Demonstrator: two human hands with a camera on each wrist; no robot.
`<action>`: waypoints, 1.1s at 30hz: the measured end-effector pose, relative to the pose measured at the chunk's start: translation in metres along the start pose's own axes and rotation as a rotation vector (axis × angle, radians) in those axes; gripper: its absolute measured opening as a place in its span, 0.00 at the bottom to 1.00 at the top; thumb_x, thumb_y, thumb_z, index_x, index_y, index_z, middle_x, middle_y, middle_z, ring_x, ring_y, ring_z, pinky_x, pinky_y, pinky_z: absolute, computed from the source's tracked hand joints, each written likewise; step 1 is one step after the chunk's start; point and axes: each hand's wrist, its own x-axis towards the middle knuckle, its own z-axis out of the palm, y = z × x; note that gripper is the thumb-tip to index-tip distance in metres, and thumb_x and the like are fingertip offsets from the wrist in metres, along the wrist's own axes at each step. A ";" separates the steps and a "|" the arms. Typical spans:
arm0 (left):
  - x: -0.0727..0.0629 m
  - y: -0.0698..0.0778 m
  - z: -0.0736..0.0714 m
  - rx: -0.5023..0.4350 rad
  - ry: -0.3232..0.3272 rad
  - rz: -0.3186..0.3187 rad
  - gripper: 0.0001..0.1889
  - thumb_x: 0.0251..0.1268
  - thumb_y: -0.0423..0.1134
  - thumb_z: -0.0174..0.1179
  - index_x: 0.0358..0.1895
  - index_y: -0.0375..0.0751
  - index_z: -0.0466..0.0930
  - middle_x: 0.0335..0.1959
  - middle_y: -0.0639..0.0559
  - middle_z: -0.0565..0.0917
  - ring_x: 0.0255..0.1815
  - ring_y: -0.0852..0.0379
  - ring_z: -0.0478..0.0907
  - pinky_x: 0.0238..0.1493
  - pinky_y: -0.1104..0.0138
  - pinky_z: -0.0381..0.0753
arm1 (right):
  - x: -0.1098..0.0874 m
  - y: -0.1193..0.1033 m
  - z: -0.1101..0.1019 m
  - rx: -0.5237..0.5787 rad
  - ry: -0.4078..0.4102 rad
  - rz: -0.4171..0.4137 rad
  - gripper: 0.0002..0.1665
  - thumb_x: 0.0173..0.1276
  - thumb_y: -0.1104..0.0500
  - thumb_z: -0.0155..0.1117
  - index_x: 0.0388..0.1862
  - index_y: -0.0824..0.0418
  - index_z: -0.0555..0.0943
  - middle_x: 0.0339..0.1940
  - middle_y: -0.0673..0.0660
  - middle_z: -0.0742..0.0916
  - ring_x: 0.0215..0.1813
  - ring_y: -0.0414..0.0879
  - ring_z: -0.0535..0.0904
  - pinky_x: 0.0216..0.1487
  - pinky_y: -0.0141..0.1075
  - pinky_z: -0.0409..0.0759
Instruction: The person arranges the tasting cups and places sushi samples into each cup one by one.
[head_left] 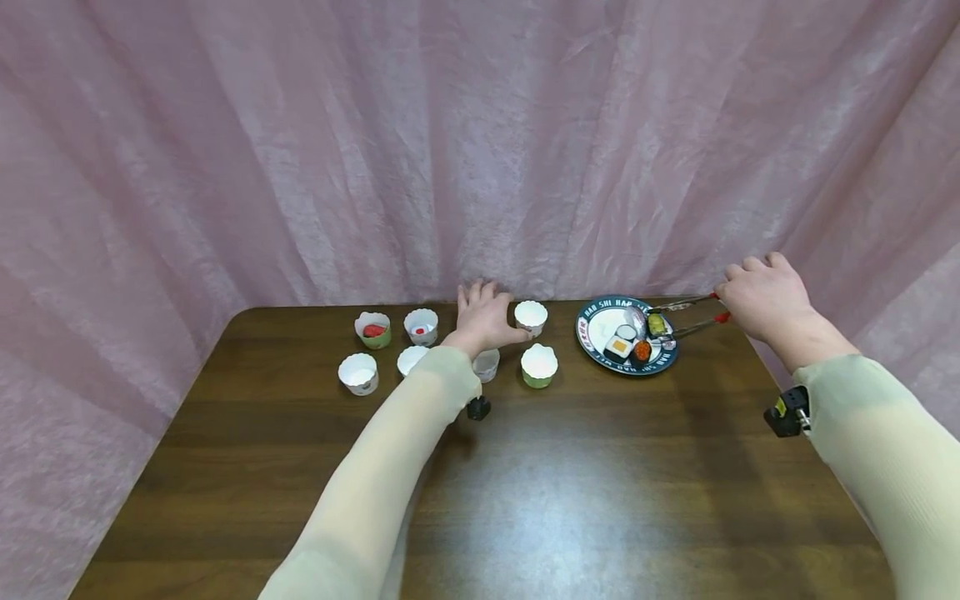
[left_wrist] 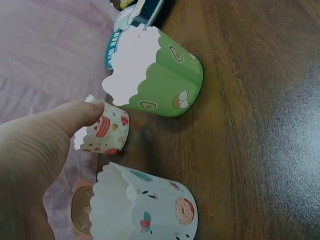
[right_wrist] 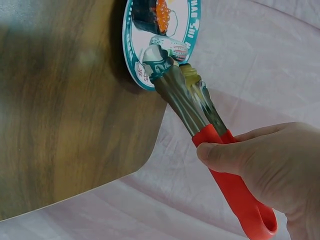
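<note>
My left hand (head_left: pixel 483 321) reaches over the back row of paper cups, fingers spread. In the left wrist view its thumb (left_wrist: pixel 82 114) overlaps the rim of a small patterned cup (left_wrist: pixel 114 130); a green avocado-print cup (left_wrist: pixel 172 75) and a white donut-print cup (left_wrist: pixel 162 207) stand nearer. My right hand (head_left: pixel 765 296) grips red-handled metal tongs (right_wrist: pixel 232 195). The tongs' tips reach over a blue-rimmed plate (head_left: pixel 588 343), around a green-topped sushi piece (head_left: pixel 657 324). Beside it on the plate lie an orange-roe sushi (head_left: pixel 641 351) and a white-and-yellow piece (head_left: pixel 619 347).
To the left, a green cup (head_left: pixel 375 342) holds something red, and a white cup (head_left: pixel 422 333) has a red spot inside. Another white cup (head_left: pixel 358 375) stands in front of them. A pink curtain (head_left: pixel 450 150) hangs behind the brown wooden table (head_left: pixel 262 467).
</note>
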 end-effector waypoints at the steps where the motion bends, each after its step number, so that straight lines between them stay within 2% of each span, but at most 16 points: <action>1: 0.000 0.001 0.000 0.002 0.002 0.005 0.45 0.55 0.69 0.67 0.74 0.50 0.70 0.82 0.44 0.52 0.83 0.40 0.35 0.76 0.38 0.29 | 0.000 0.000 0.000 -0.002 -0.007 0.001 0.10 0.60 0.72 0.69 0.37 0.59 0.87 0.33 0.59 0.81 0.45 0.63 0.77 0.54 0.63 0.68; 8: 0.000 0.009 0.003 0.016 0.005 0.000 0.42 0.55 0.66 0.67 0.73 0.51 0.72 0.82 0.44 0.53 0.83 0.40 0.36 0.77 0.38 0.31 | -0.002 -0.002 -0.003 -0.001 -0.028 0.003 0.09 0.61 0.71 0.69 0.34 0.58 0.87 0.32 0.58 0.81 0.44 0.62 0.77 0.54 0.62 0.68; 15: 0.012 0.015 0.009 0.033 -0.010 -0.002 0.43 0.55 0.67 0.67 0.73 0.53 0.72 0.82 0.44 0.52 0.83 0.42 0.34 0.76 0.38 0.29 | -0.006 -0.002 -0.004 0.004 -0.036 0.015 0.08 0.61 0.70 0.68 0.33 0.57 0.86 0.33 0.58 0.80 0.46 0.63 0.76 0.55 0.63 0.67; 20: 0.008 0.019 0.006 0.072 -0.006 -0.003 0.44 0.56 0.71 0.66 0.73 0.54 0.72 0.82 0.45 0.53 0.83 0.42 0.36 0.77 0.38 0.31 | -0.007 -0.003 -0.002 0.013 -0.038 0.013 0.08 0.60 0.70 0.68 0.32 0.57 0.85 0.33 0.59 0.80 0.46 0.64 0.76 0.54 0.63 0.67; 26: 0.005 0.020 0.005 0.068 -0.016 -0.004 0.44 0.54 0.70 0.68 0.72 0.51 0.73 0.80 0.44 0.58 0.82 0.41 0.44 0.78 0.39 0.36 | -0.004 -0.005 0.000 0.017 -0.052 0.017 0.09 0.63 0.71 0.65 0.35 0.58 0.86 0.35 0.59 0.80 0.47 0.64 0.75 0.55 0.64 0.66; 33: 0.009 0.019 0.009 0.069 -0.062 -0.047 0.45 0.56 0.69 0.66 0.74 0.50 0.70 0.79 0.44 0.59 0.82 0.42 0.45 0.78 0.40 0.35 | -0.003 -0.008 0.002 0.022 -0.022 0.012 0.10 0.63 0.72 0.64 0.32 0.57 0.85 0.32 0.58 0.80 0.45 0.63 0.75 0.54 0.63 0.66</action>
